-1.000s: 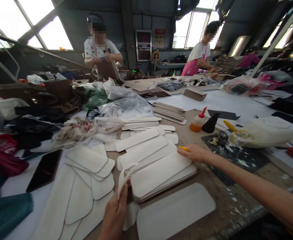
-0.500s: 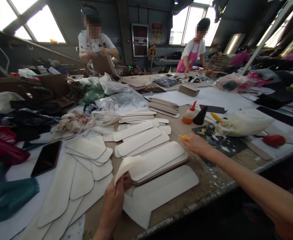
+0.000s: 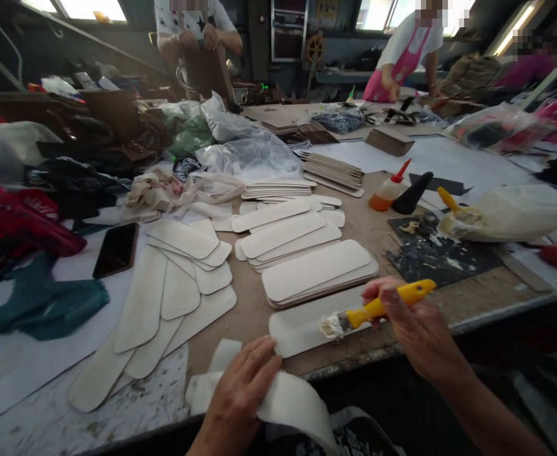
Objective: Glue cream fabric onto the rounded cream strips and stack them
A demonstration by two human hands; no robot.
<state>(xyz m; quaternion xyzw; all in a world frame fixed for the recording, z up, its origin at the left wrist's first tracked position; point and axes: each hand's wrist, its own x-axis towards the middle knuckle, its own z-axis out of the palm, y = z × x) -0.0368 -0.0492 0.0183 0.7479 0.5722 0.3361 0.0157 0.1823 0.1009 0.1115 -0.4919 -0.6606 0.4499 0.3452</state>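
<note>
My right hand [image 3: 414,320] is closed round a yellow-handled glue brush [image 3: 371,309]. Its bristles rest on a white rounded panel [image 3: 302,324] lying near the table's front edge. My left hand [image 3: 243,392] lies flat, fingers stretched out, pressing a soft white piece [image 3: 297,405] that hangs over the table edge. Just beyond the brush sits a stack of white panels [image 3: 319,273]. More white panels [image 3: 178,285] are fanned out to the left.
A black phone [image 3: 116,249] lies at the left among cloth. An orange glue bottle [image 3: 387,191], a black cone [image 3: 411,194] and a glue-smeared black mat [image 3: 437,256] sit at the right. Other people work at the far side of the table [image 3: 240,297].
My right hand drew back from the far side of the stack and now holds the brush on the front panel. My left hand brought the soft piece down to the table edge.
</note>
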